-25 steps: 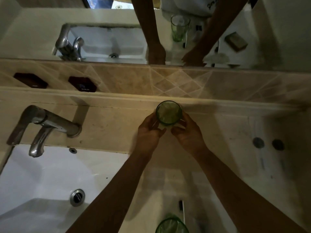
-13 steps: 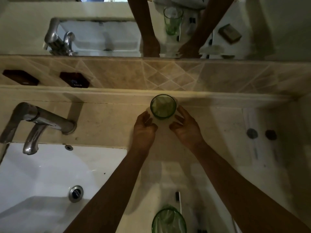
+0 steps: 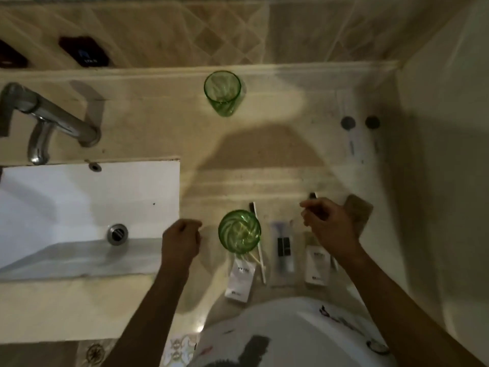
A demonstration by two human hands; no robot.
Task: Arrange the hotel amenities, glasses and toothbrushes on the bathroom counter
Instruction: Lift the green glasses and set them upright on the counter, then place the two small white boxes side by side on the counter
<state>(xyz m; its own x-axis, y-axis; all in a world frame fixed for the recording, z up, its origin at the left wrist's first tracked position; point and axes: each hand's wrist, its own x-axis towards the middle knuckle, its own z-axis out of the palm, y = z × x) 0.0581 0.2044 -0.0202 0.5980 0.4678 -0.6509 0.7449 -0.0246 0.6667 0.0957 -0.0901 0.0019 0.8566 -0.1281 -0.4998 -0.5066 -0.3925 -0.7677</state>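
Head view: right hand pinches toothbrush right of near glass; left hand curled, empty, nearer.

Beige counter, sink inset. Far green glass upright, well beyond both hands. Near green glass (between the hands) stands beside toothbrush, white packets.

Far glass: translucent green. Faucet: polished metal. Sink: glossy white. Counter: apparently matt stone.
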